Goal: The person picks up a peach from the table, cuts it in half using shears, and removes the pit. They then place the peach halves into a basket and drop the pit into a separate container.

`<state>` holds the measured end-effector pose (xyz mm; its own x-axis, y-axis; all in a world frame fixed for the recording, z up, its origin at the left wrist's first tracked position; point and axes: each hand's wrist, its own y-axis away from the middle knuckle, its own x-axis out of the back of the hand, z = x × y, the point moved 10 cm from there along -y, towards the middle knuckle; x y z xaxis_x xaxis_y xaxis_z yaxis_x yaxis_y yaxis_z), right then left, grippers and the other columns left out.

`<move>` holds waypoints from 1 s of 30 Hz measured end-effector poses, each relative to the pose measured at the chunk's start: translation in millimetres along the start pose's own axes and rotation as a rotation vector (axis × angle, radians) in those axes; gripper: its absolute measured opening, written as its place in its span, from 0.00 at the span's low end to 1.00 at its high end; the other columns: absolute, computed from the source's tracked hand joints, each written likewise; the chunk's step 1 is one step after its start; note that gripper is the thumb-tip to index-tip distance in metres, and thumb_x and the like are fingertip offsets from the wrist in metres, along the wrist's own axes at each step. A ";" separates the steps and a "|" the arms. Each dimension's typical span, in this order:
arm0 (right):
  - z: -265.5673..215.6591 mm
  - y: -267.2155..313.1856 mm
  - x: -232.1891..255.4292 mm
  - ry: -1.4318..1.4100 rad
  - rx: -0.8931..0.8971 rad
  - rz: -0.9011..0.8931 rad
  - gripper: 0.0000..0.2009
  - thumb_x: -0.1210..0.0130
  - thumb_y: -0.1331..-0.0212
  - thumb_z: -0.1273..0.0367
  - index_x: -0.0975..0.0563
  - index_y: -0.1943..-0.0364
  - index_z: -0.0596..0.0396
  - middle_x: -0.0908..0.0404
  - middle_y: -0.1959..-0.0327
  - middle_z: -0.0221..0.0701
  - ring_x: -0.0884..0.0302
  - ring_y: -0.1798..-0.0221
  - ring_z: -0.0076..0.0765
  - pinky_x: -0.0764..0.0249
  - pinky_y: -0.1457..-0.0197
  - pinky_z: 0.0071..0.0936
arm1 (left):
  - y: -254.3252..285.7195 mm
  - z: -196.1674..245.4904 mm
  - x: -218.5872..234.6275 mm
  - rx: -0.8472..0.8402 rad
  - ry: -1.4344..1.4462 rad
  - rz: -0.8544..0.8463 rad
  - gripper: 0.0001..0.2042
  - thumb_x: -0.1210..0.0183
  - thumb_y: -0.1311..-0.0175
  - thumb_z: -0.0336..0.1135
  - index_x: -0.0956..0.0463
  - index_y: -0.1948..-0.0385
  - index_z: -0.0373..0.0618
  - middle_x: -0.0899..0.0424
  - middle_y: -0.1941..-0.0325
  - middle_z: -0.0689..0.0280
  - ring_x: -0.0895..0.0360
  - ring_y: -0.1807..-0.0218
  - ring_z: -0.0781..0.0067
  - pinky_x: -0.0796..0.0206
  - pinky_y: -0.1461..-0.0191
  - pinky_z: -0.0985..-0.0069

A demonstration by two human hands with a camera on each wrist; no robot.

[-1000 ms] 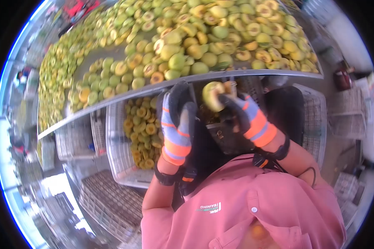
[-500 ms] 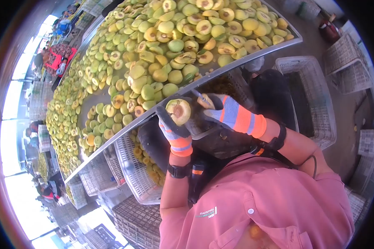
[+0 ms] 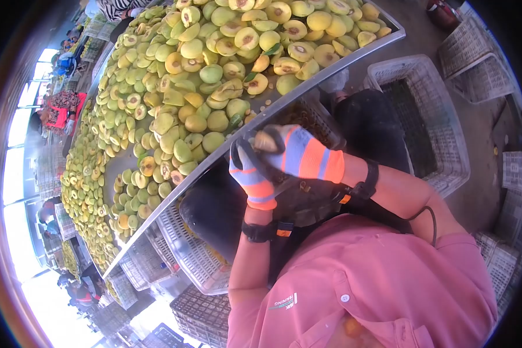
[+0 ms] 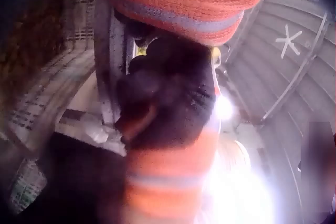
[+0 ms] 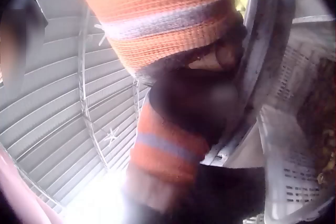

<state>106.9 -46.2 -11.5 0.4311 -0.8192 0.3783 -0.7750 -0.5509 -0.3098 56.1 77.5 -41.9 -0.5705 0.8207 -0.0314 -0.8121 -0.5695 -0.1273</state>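
Both gloved hands meet just below the metal table's front edge. My right hand [image 3: 301, 152] curls round a small tan, wooden-looking handle [image 3: 265, 141]; the tool's working end is hidden. Close against it, my left hand [image 3: 249, 168] has its dark fingers bent up toward the right one. The yellow-green stone-fruit half that lay in the left hand a moment ago is covered by the gloves. In the right wrist view, a tan piece [image 5: 207, 61] shows between dark glove fingers. Beyond the hands, halved stone fruit [image 3: 194, 124] is heaped on the table, some showing brown pits.
The table's metal rim [image 3: 290, 95] runs diagonally past the hands. A white crate [image 3: 446, 127] stands on the right and another [image 3: 185, 249] at lower left, partly under the table. Black-clad knees [image 3: 214, 211] sit below the rim. Other people are at far left.
The right hand first carried the fruit half near the tool; then the left hand held it, cut face showing. Now the hands have closed together over it. The head view has turned.
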 end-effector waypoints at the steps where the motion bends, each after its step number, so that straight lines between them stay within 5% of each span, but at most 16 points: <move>1: -11.6 6.0 -3.9 -0.028 0.064 -0.004 0.16 0.40 0.47 0.59 0.23 0.58 0.53 0.19 0.63 0.43 0.23 0.58 0.55 0.26 0.57 0.39 | -3.1 -12.9 0.9 0.105 0.175 0.042 0.12 0.42 0.46 0.25 0.24 0.59 0.35 0.19 0.61 0.59 0.21 0.60 0.65 0.29 0.57 0.72; 2: 0.2 9.4 -7.4 -0.062 -0.064 -0.026 0.17 0.39 0.46 0.58 0.22 0.57 0.54 0.18 0.64 0.42 0.20 0.61 0.48 0.26 0.57 0.37 | -5.8 -26.2 3.0 0.237 0.322 0.081 0.09 0.45 0.38 0.29 0.25 0.59 0.35 0.20 0.61 0.59 0.21 0.59 0.66 0.29 0.56 0.73; 5: 10.7 22.7 -16.7 -0.437 -0.318 -0.202 0.19 0.39 0.45 0.56 0.21 0.56 0.56 0.18 0.67 0.36 0.21 0.64 0.34 0.26 0.57 0.31 | -6.5 60.9 -13.7 -0.470 -0.630 -0.122 0.10 0.51 0.32 0.31 0.27 0.56 0.34 0.20 0.61 0.58 0.22 0.60 0.66 0.29 0.54 0.72; 7: 1.8 25.2 -8.8 -0.634 -0.538 -0.284 0.17 0.39 0.42 0.56 0.21 0.58 0.55 0.22 0.76 0.29 0.26 0.76 0.23 0.33 0.74 0.23 | -10.0 54.5 -5.5 -0.424 -0.553 -0.145 0.12 0.48 0.34 0.30 0.29 0.52 0.34 0.19 0.60 0.57 0.21 0.61 0.64 0.28 0.54 0.71; 11: 15.4 46.2 -24.3 -0.794 -0.820 -0.480 0.15 0.39 0.42 0.59 0.20 0.60 0.58 0.21 0.74 0.28 0.27 0.80 0.22 0.33 0.82 0.22 | -3.8 52.5 -7.8 -0.307 -0.271 -0.132 0.10 0.49 0.34 0.28 0.26 0.55 0.34 0.19 0.61 0.57 0.21 0.61 0.64 0.29 0.55 0.71; 16: 21.6 48.6 -37.8 -0.758 -0.730 -0.527 0.18 0.37 0.46 0.56 0.20 0.66 0.59 0.25 0.82 0.29 0.30 0.87 0.25 0.41 0.90 0.24 | -6.9 26.9 -1.1 -0.037 0.023 -0.090 0.09 0.50 0.32 0.29 0.24 0.58 0.35 0.19 0.62 0.61 0.24 0.61 0.71 0.31 0.55 0.73; 23: 41.3 57.9 -36.6 -0.689 -0.871 -0.366 0.18 0.38 0.48 0.56 0.22 0.68 0.59 0.26 0.81 0.33 0.31 0.89 0.29 0.40 0.92 0.27 | 3.1 37.0 -15.1 -0.219 -0.136 -0.136 0.10 0.49 0.31 0.32 0.24 0.58 0.35 0.21 0.63 0.65 0.27 0.61 0.75 0.33 0.54 0.77; 28: 60.7 44.6 -50.5 -0.504 -0.515 -0.232 0.15 0.39 0.47 0.61 0.21 0.66 0.60 0.21 0.77 0.38 0.23 0.79 0.36 0.30 0.76 0.33 | 8.5 40.6 -19.3 -0.355 -0.278 -0.166 0.10 0.51 0.30 0.32 0.25 0.57 0.35 0.21 0.62 0.65 0.27 0.62 0.75 0.33 0.54 0.77; 30: 54.8 41.1 -49.6 -0.387 -0.379 -0.224 0.14 0.40 0.47 0.63 0.21 0.65 0.60 0.19 0.76 0.39 0.22 0.75 0.37 0.28 0.69 0.34 | 7.2 29.2 -15.1 -0.230 -0.221 -0.154 0.10 0.50 0.31 0.31 0.25 0.57 0.35 0.21 0.63 0.64 0.26 0.61 0.74 0.33 0.55 0.77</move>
<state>79.0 -36.9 -90.8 0.6856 -0.7273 0.0299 -0.7260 -0.6802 0.1013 55.3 59.6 -13.3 -0.4768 0.8516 0.2177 -0.8562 -0.3939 -0.3343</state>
